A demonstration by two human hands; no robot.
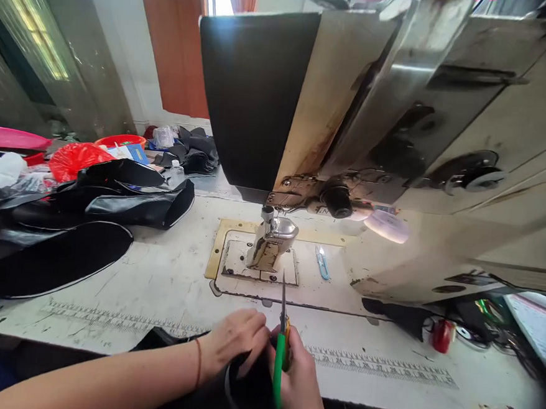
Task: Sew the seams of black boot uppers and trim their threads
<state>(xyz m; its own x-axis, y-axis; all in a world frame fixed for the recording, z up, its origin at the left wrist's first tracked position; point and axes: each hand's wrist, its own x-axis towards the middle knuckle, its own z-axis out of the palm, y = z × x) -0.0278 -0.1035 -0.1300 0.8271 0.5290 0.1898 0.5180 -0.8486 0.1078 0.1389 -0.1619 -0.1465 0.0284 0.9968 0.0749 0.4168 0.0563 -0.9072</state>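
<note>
My left hand (238, 339) is closed on a piece of black material (251, 387), fingers bent round its upper edge, near the table's front edge. Right beside it, my right hand (301, 375) grips scissors (280, 354) with green handles. Their long blades point up and away from me, toward the sewing machine's post (270, 245), and look closed or nearly so. The fingertips of both hands almost meet at the material, and what lies between them is hidden. Part of the black material hangs below the table edge over my lap.
The sewing machine head (345, 110) overhangs the table. Small blue thread snips (322, 263) lie right of the post. Black sewn pieces (65, 233) are heaped at left, near a red plastic bag (77, 159). A printed ruler (383, 366) runs along the front; a red spool (442, 336) stands at right.
</note>
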